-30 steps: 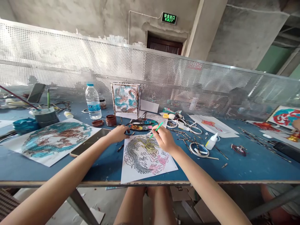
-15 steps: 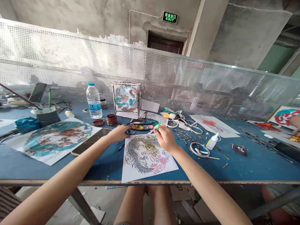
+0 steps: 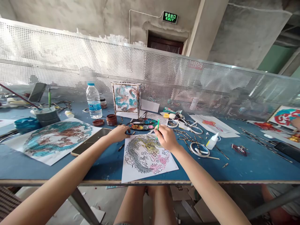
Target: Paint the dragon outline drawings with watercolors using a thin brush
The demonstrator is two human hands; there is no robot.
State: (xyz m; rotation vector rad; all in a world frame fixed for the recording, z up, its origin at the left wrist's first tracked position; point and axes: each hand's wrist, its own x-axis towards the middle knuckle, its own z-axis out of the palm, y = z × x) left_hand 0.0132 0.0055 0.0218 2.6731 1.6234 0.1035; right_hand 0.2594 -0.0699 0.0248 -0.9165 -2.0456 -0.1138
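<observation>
My right hand (image 3: 167,137) is closed around a slim green paintbrush (image 3: 157,125), held nearly upright over the upper right of a paper sheet with a dragon drawing (image 3: 140,159). The dragon's head is tinted yellow, a part at lower right is pink, and the body is grey. The brush tip is hard to make out. Resting on the table at the sheet's upper left corner, my left hand (image 3: 119,133) has its fingers apart and holds nothing visible. Just beyond both hands sits a paint palette (image 3: 142,125) with several colours.
Left of the sheet lie a phone (image 3: 93,141) and a turquoise dragon painting (image 3: 58,137). Behind them stand a water bottle (image 3: 94,101), a brown paint jar (image 3: 111,119) and a framed picture (image 3: 126,98). Rightward are twigs, tape rings (image 3: 199,150) and a glue bottle (image 3: 212,141).
The green paintbrush has swung more upright, its top end shifting slightly left. My right hand has moved very little, and my left hand stays where it was.
</observation>
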